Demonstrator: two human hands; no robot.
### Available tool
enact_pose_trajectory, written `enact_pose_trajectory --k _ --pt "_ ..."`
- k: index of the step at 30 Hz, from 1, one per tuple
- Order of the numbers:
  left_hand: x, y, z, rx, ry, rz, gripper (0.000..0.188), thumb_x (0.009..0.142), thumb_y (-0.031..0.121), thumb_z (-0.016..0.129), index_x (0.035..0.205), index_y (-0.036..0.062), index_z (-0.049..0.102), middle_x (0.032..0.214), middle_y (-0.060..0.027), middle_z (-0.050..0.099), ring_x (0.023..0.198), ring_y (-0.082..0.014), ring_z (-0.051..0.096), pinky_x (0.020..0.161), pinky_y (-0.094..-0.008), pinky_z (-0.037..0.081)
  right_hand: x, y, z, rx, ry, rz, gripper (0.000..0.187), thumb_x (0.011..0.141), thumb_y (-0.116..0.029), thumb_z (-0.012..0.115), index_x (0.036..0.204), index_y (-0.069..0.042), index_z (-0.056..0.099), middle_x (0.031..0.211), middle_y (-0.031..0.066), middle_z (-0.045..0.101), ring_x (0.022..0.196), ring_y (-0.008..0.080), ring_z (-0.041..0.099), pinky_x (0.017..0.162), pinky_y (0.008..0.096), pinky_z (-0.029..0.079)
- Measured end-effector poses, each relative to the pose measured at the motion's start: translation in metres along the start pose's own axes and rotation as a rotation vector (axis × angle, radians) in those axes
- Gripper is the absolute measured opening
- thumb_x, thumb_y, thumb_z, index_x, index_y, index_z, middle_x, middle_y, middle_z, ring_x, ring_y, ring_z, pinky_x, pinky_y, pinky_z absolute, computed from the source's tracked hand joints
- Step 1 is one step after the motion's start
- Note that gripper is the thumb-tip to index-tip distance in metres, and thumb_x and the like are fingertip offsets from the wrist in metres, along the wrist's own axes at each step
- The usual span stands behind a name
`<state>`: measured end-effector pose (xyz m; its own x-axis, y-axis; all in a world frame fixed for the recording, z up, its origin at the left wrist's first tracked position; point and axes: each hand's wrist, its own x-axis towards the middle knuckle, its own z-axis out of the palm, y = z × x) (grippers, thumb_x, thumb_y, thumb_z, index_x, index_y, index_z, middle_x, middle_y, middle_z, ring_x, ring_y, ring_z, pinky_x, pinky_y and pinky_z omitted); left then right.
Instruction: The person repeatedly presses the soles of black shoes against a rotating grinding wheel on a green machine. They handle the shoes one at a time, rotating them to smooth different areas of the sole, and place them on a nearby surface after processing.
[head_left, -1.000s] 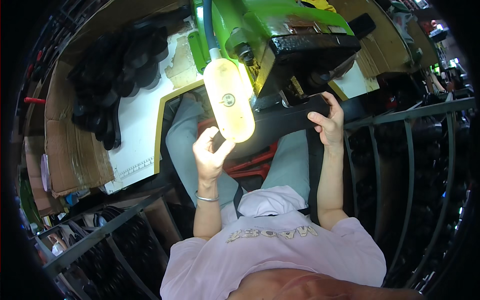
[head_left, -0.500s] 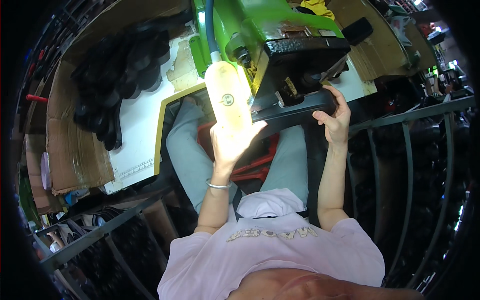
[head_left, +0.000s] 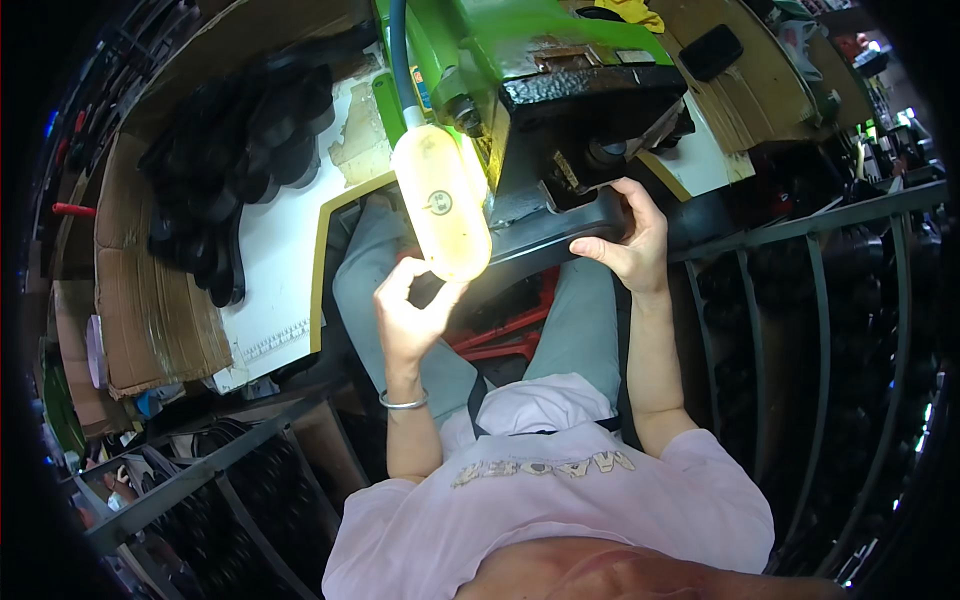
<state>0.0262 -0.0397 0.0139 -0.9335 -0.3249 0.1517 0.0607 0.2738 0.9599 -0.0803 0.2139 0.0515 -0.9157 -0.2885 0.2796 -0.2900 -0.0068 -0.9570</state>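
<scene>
Your right hand clasping a long rounded black piece, your left hand by a glowing yellow oval lamp, its grip I can't tell.

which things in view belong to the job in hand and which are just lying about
In use:
- long black piece, gripped by the right hand
- green machine
- lit lamp

Apparently just lying about:
- yellow cloth-like thing
- dark rectangular object
</scene>
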Motion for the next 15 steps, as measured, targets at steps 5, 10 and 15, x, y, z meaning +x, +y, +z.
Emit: enact_pose_trajectory --k 5,10,15 --pt "0.007 0.031 0.029 0.197 0.056 0.26 0.03 0.069 0.016 0.087 0.085 0.0015 0.066 0.075 -0.0069 0.066 0.068 -0.0159 0.062 0.068 -0.0284 0.05 0.005 -0.002 -0.009 0.121 0.029 -0.016 0.07 0.061 0.001 0.086 0.123 0.004 0.054 0.105 0.0081 0.063 0.097 0.0144 0.06 0.087 0.0268 0.049" --pt "0.021 0.039 0.032 0.166 0.057 0.343 0.03 0.068 0.016 0.088 0.082 0.0021 0.065 0.072 -0.0058 0.065 0.065 -0.0156 0.061 0.065 -0.0285 0.05 0.01 -0.001 -0.014 0.141 0.04 0.039 0.07 0.065 -0.001 0.086 0.126 0.005 0.052 0.106 0.0084 0.063 0.094 0.014 0.061 0.08 0.0254 0.051" --pt "0.022 0.036 0.016 0.083 -0.001 0.201 0.028 0.07 0.017 0.085 0.087 -0.0003 0.071 0.077 -0.0114 0.071 0.067 -0.0192 0.068 0.066 -0.0304 0.053 0.006 0.006 -0.003 0.132 0.012 0.086 0.068 0.065 -0.003 0.086 0.124 0.004 0.053 0.102 0.0082 0.063 0.084 0.0112 0.062 0.058 0.02 0.051"
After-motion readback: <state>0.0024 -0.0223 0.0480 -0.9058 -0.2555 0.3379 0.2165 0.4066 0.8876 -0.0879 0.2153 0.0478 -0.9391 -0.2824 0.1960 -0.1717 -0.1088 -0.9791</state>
